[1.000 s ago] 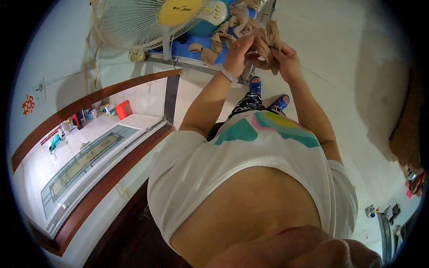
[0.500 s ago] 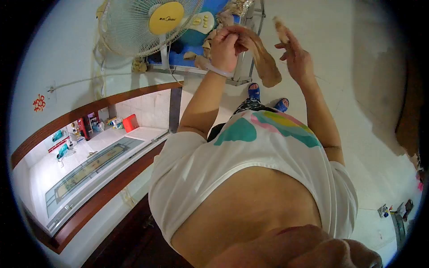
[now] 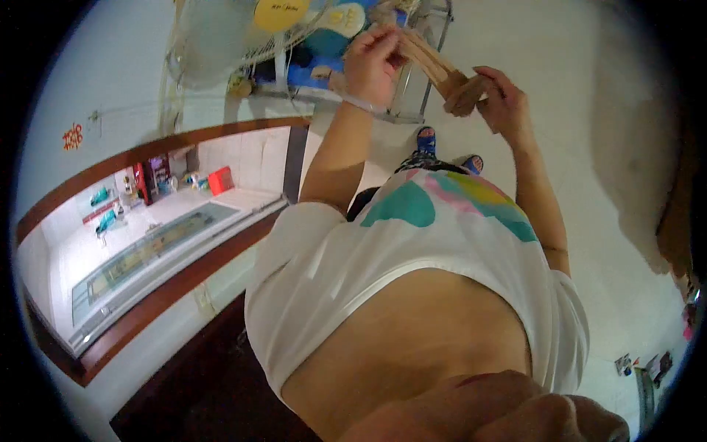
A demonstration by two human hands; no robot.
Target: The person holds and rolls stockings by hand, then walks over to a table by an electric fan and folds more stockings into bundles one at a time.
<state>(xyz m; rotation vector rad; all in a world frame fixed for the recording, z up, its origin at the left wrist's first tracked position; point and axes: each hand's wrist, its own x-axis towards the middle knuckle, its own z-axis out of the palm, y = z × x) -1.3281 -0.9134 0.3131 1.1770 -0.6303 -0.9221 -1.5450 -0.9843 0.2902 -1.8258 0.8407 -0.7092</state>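
A tan, sheer nylon sock (image 3: pixel 431 62) is stretched between my two hands, slanting down to the right. My left hand (image 3: pixel 372 66), with a pale bangle at the wrist, is closed in a pinch on its upper end. My right hand (image 3: pixel 507 109) is closed on the bunched tan fabric (image 3: pixel 462 94) at the lower end. Whether that bunch is part of the same sock or a second piece, I cannot tell. Other tan pieces (image 3: pixel 324 72) lie by my left hand on a blue surface (image 3: pixel 303 76).
A fan (image 3: pixel 280 11) with a yellow hub stands at upper left, beside a metal-framed stand (image 3: pixel 401 116). Below it on the left is a wood-framed opening (image 3: pixel 169 136), with a red object (image 3: pixel 220 180) inside. My feet in blue sandals (image 3: pixel 426 140) are on the pale floor (image 3: pixel 545 44).
The sock hung loosely from my left hand; now it is drawn out towards my right hand. My right hand has come lower, its fingers now closed on fabric. The view has shifted slightly.
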